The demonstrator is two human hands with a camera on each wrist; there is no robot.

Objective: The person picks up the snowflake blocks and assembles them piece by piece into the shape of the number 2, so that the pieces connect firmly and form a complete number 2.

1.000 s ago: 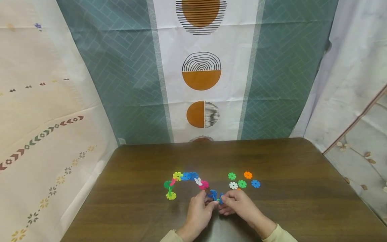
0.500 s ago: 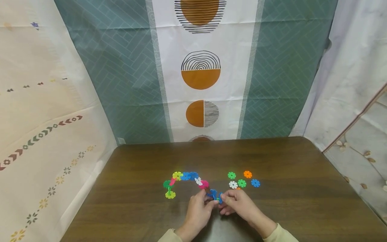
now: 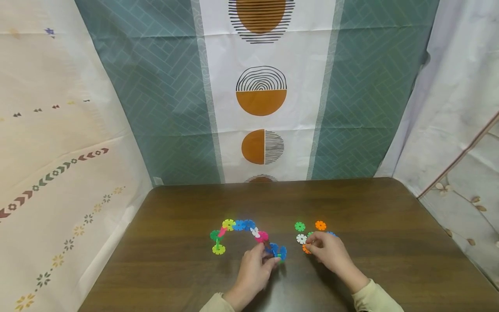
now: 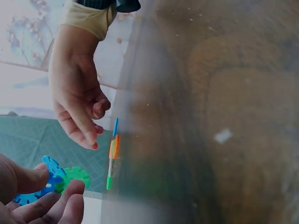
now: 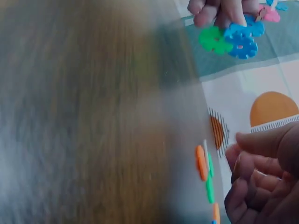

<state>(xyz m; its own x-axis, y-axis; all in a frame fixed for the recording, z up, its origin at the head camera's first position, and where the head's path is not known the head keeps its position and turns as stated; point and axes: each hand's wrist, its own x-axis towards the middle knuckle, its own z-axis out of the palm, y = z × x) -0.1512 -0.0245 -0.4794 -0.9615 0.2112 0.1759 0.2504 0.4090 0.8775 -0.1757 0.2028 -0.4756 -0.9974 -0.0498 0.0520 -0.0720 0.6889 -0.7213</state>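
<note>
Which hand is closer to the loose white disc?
Right. The right hand is just right of the loose white disc; the left hand is farther off to its left, holding the linked discs.

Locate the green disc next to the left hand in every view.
Left wrist: green disc at lower left, partly behind the fingertips.
Right wrist: near the top, right of centre, just below the fingers.
Head: below centre, by the thumb tip of the left hand; only a sliver shows.
Shared landmark: the blue discs right beside it.
</note>
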